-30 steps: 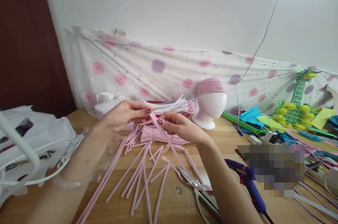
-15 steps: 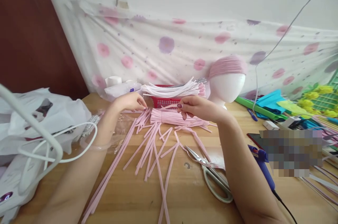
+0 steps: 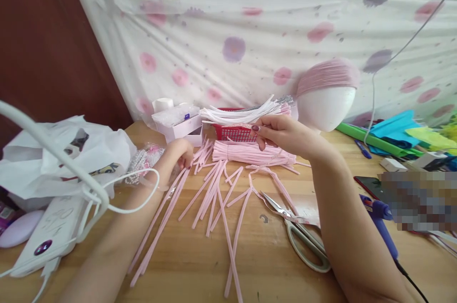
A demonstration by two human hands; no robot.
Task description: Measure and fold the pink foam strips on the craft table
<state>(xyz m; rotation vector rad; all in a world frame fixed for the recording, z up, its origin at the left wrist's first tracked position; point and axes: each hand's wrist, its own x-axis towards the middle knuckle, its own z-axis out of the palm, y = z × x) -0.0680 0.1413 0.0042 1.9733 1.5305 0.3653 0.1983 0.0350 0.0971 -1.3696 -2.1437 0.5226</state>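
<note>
My left hand (image 3: 181, 153) is closed, its fingertips down at the upper ends of the long pink pipe cleaners (image 3: 166, 222) on the table. My right hand (image 3: 276, 135) is raised in front of the red basket, thumb and finger pinched on a thin pink pipe cleaner (image 3: 243, 125) that points left. Beneath it lies a thick bundle of pink pipe cleaners (image 3: 253, 153). Cut and bent pink pieces (image 3: 210, 189) fan out toward me. Scissors (image 3: 303, 239) rest beside my right forearm, partly over a measuring tape (image 3: 309, 218).
A red basket (image 3: 235, 133) of white and pink stems stands behind the bundle. A white foam head (image 3: 326, 103) wears a pink wrap. At right are a blue glue gun (image 3: 380, 227) and coloured sheets (image 3: 396, 129). White cable (image 3: 53, 155) and plastic bags (image 3: 64, 151) crowd the left.
My left hand has come down and nearer to me, from beside the bundle to the long pipe cleaners. The right hand stays raised and pinched. The view has shifted slightly.
</note>
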